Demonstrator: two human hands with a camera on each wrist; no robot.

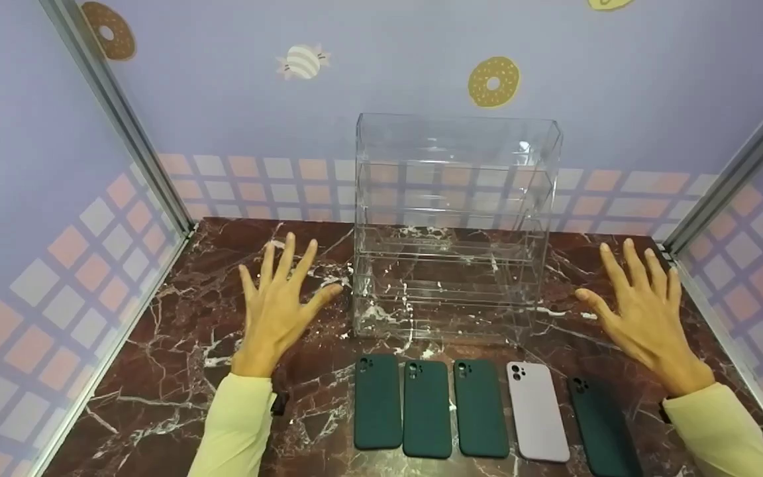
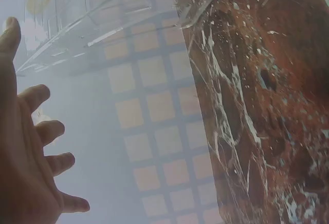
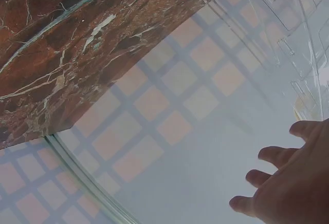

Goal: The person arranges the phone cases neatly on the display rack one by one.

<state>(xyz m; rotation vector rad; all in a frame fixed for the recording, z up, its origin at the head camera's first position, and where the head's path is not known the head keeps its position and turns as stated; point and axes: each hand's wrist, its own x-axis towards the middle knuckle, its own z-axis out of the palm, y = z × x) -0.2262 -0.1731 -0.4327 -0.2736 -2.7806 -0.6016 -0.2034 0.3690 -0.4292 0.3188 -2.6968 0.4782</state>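
Fingers spread wide on our left hand, the thumb well out to the side and nothing in its grasp. Whether its palm touches the brown marbled desk or hangs above it, we cannot tell. Just right of that thumb, apart from it, stands the clear tiered rack, upright, its width running left to right between our two hands and its tiers rising away from us.

On our side of the rack lie five phone cases in a row, camera cutouts towards it: the leftmost green case, the second green case, the third green case, the pale lilac case and the dark case. The first three have their long axes pointing nearly straight at the rack; the lilac one leans a little, and the dark one slants more, its top end swung to the left.

Our right hand ends the line, its fingers likewise apart and holding nothing, with a wider gap to the rack. For any reach, we judge this relation the key one: the dark case lies back and left of the right hand, the nearer one, while the leftmost green case sits back and right of the left hand.
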